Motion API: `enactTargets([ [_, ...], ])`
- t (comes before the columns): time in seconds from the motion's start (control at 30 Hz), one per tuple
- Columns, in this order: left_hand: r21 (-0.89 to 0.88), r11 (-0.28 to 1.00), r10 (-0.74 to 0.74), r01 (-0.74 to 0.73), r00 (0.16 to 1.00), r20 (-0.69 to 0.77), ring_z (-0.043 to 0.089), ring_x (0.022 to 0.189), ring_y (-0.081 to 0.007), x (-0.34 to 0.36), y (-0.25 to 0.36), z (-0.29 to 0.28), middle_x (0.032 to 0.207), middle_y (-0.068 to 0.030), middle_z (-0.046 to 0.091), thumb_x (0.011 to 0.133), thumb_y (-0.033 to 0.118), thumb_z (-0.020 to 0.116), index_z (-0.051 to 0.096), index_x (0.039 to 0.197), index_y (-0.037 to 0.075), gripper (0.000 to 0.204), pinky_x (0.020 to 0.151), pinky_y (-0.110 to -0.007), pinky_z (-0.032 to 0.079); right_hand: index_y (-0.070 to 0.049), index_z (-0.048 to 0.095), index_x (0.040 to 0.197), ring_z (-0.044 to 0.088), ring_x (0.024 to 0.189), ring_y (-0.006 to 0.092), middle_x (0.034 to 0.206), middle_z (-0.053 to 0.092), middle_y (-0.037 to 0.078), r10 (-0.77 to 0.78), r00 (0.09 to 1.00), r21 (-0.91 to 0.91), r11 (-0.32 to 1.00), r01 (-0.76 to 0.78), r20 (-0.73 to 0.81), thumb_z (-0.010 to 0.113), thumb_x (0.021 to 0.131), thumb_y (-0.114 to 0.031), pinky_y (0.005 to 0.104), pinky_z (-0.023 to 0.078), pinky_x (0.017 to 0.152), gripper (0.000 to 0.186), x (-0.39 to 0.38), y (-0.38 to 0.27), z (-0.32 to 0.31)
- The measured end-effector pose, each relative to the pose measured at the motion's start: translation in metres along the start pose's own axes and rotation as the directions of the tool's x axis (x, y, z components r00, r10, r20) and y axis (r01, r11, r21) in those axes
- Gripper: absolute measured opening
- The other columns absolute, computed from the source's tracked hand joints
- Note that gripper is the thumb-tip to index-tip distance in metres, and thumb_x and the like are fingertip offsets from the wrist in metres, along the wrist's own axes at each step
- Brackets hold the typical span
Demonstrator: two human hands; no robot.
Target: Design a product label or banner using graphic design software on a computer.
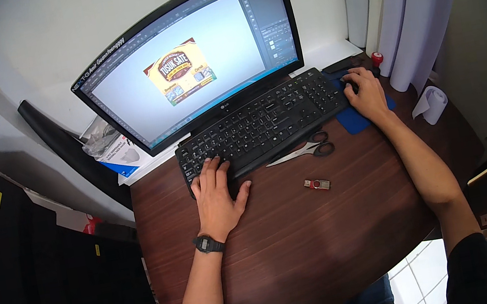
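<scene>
Head view: your left hand (pixel 216 199) lies flat, fingers (pixel 213 169) spread wide, tips on the lower left keys of the black keyboard (pixel 264 123), gripping nothing. Your right hand (pixel 367 93) at two o'clock cups a dark mouse (pixel 350 86) on the blue mat (pixel 352 120), fingers curled over it. Scissors (pixel 306 150) lie just below the keyboard's edge, with a red flash drive (pixel 317 184) near them. Open brown table (pixel 312 244) runs toward six o'clock. The monitor (pixel 192 63) stands at twelve, with paper rolls (pixel 393 2) at one o'clock.

Mouse (pixel 350 86) hidden under right hand (pixel 367 94)
</scene>
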State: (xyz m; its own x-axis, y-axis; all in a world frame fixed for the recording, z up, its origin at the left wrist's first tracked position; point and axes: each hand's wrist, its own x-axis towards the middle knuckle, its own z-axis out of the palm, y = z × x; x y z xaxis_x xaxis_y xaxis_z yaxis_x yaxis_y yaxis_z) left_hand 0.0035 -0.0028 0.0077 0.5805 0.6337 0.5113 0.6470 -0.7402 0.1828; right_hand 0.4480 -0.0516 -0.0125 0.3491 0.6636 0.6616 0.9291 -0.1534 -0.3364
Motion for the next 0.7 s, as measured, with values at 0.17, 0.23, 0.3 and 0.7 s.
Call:
enactTargets([
  [0.17, 0.011, 1.0, 0.004, -0.004, 1.0, 0.0, 0.043, 0.144, -0.037, -0.0006, -0.0002, -0.0004, 0.147, -0.019, 0.053, 0.087, 0.033, 0.08, 0.058, 0.135, 0.002, 0.061, 0.114, -0.052, 0.032, -0.006, 0.076, 0.108, 0.062, 0.115, 0.0333, 0.124, 0.068, 0.013, -0.007, 1.0, 0.009, 1.0, 0.007, 0.004, 0.067, 0.088, -0.018, 0.045, 0.05, 0.096, 0.025, -0.0001, -0.0044, -0.003],
  [0.23, 0.013, 1.0, -0.001, 0.001, 1.0, -0.005, 0.043, 0.144, -0.0371, -0.0005, 0.0001, 0.0002, 0.147, -0.0189, 0.053, 0.087, 0.033, 0.08, 0.057, 0.135, 0.003, 0.061, 0.114, -0.052, 0.032, -0.005, 0.076, 0.108, 0.063, 0.115, 0.0334, 0.124, 0.068, 0.013, -0.015, 1.0, 0.017, 1.0, 0.015, 0.0, 0.067, 0.088, -0.018, 0.0449, 0.05, 0.096, 0.025, 0.0003, -0.002, -0.0019],
  [0.3, 0.015, 1.0, -0.006, 0.006, 1.0, -0.01, 0.043, 0.144, -0.0372, 0.0, 0.0004, 0.0017, 0.147, -0.0189, 0.053, 0.087, 0.034, 0.079, 0.057, 0.135, 0.003, 0.062, 0.113, -0.051, 0.032, -0.005, 0.077, 0.107, 0.063, 0.115, 0.0335, 0.123, 0.068, 0.013, -0.022, 1.0, 0.025, 0.999, 0.022, -0.004, 0.068, 0.088, -0.018, 0.0448, 0.05, 0.096, 0.025, 0.0001, 0.0005, -0.002],
  [0.7, 0.125, 0.986, -0.102, 0.106, 0.994, -0.04, 0.042, 0.144, -0.0378, -0.0017, 0.0003, 0.0012, 0.148, -0.0209, 0.052, 0.087, 0.044, 0.078, 0.057, 0.138, 0.001, 0.069, 0.111, -0.049, 0.034, -0.007, 0.076, 0.111, 0.062, 0.117, 0.0338, 0.125, 0.068, 0.013, -0.024, 1.0, -0.018, 1.0, 0.025, 0.019, 0.068, 0.089, -0.02, 0.0447, 0.049, 0.098, 0.027, 0.0001, -0.0067, -0.0038],
])
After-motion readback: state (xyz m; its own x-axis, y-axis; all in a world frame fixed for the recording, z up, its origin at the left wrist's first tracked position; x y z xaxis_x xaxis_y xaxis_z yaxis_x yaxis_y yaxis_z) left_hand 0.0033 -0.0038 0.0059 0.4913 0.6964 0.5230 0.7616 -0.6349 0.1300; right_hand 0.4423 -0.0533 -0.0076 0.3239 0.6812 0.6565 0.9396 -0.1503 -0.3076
